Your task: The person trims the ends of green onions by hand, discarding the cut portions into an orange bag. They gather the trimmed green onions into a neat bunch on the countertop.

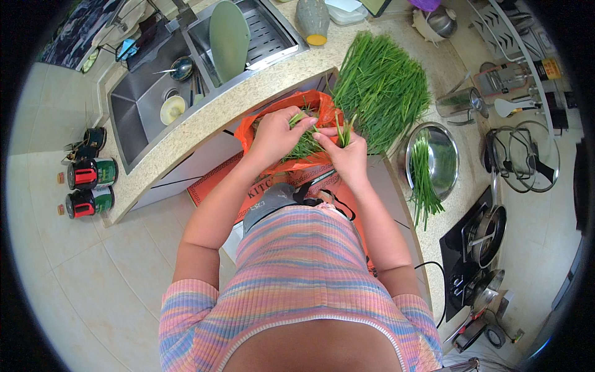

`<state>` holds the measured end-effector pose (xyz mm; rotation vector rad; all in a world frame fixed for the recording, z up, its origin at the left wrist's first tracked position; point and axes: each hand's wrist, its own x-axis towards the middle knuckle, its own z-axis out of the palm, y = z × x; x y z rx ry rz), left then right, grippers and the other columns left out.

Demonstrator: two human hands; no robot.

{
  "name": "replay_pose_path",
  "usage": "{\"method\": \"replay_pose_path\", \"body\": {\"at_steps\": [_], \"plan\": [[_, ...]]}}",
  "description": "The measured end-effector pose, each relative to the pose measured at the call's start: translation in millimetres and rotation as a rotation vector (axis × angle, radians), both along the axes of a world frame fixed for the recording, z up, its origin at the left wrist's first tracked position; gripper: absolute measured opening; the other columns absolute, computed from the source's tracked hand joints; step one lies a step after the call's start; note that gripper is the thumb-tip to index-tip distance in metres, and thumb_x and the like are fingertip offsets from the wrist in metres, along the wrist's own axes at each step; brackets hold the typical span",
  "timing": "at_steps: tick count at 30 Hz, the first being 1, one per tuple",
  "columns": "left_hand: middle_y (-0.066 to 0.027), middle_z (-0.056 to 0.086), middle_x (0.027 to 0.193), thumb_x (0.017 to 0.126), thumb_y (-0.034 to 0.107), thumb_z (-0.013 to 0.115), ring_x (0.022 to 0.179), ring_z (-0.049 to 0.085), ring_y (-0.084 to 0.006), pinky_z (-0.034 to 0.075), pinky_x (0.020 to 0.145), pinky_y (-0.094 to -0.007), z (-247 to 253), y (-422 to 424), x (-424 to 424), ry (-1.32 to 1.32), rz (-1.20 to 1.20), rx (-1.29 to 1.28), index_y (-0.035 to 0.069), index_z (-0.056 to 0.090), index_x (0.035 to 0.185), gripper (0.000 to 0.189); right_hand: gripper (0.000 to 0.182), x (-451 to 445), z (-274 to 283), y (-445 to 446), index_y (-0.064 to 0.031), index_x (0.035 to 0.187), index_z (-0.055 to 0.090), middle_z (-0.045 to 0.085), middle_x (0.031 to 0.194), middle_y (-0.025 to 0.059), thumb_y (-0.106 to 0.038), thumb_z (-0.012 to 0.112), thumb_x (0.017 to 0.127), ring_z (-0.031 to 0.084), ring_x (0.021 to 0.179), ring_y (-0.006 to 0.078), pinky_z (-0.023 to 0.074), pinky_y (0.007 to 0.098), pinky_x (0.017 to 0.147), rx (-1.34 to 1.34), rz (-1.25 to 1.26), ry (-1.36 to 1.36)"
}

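Note:
Over an orange plastic bag [320, 99], my left hand [278, 132] pinches a few green stalk ends [296, 119] between thumb and fingers. Close beside it, my right hand [349, 156] grips a small bunch of what look like garlic chives [344, 135], their stems sticking up past the fingers. Loose green trimmings [300, 149] lie inside the open bag, partly hidden by my hands. Beyond my right hand, a large heap of chives [381, 86] covers the counter corner. A neat bundle of chives [421, 172] hangs over the rim of a stainless steel bowl [444, 167].
A double sink [144, 111] at the left holds small bowls, with a green oval board [229, 42] standing in its right basin. A squash [313, 21] sits behind. Along the right are a glass lid [534, 158] and a black cooktop [465, 232] with pans.

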<state>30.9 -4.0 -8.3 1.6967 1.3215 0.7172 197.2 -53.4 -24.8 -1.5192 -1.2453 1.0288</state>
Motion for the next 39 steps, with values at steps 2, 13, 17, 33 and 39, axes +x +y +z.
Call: {"method": "replay_pose_path", "body": {"at_steps": [2, 13, 17, 33, 39], "plan": [[-0.0045, 0.060, 0.065, 0.089, 0.030, 0.064, 0.060, 0.051, -0.0090, 0.043, 0.058, -0.0291, 6.9, -1.3, 0.9, 0.126, -0.004, -0.007, 0.004, 0.065, 0.088, 0.026, 0.015, -1.7, -2.9, -0.6, -0.0019, 0.088, 0.070, 0.067, 0.077, 0.0074, -0.010, 0.075, 0.076, 0.063, 0.069, 0.0142, 0.0486, 0.0279, 0.065, 0.143, -0.012, -0.122], [0.0004, 0.057, 0.072, 0.091, 0.032, 0.061, 0.065, 0.050, -0.0081, 0.041, 0.060, -0.0262, -22.9, -1.7, -0.1, -0.247, 0.002, -0.417, 0.002, 0.063, 0.087, 0.031, 0.020, -1.0, 0.2, -3.8, -0.0053, 0.086, 0.068, 0.063, 0.083, 0.0102, 0.001, 0.070, 0.067, 0.064, 0.074, 0.0279, 0.0506, 0.0351, 0.065, 0.377, 0.043, -0.428], [0.0018, 0.056, 0.071, 0.092, 0.030, 0.061, 0.064, 0.049, -0.0074, 0.040, 0.058, -0.0240, -11.6, 3.3, -9.6, -0.268, -0.012, -0.676, 0.004, 0.063, 0.090, 0.026, 0.017, 6.5, -5.6, -2.2, -0.0056, 0.086, 0.070, 0.064, 0.082, 0.0110, -0.001, 0.071, 0.069, 0.064, 0.074, 0.0286, 0.0508, 0.0344, 0.067, 0.396, 0.032, -0.492], [-0.0131, 0.066, 0.088, 0.080, 0.015, 0.062, 0.081, 0.064, -0.0319, 0.052, 0.073, -0.0395, -5.3, -1.6, -9.1, 0.193, -0.295, 0.321, 0.006, 0.069, 0.096, 0.020, 0.015, 23.5, 6.9, 5.7, -0.0017, 0.089, 0.070, 0.067, 0.083, 0.0104, -0.013, 0.071, 0.079, 0.064, 0.076, 0.0198, 0.0489, 0.0308, 0.070, 0.071, 0.185, -0.287], [-0.0194, 0.065, 0.078, 0.077, 0.021, 0.061, 0.074, 0.064, -0.0359, 0.052, 0.070, -0.0446, -16.8, 3.0, -8.2, 0.390, -0.119, 0.215, 0.005, 0.070, 0.086, 0.021, 0.016, 8.6, 13.5, -4.9, -0.0036, 0.089, 0.069, 0.065, 0.079, 0.0125, -0.017, 0.069, 0.080, 0.064, 0.073, 0.0247, 0.0487, 0.0333, 0.069, -0.027, 0.271, -0.433]]}}
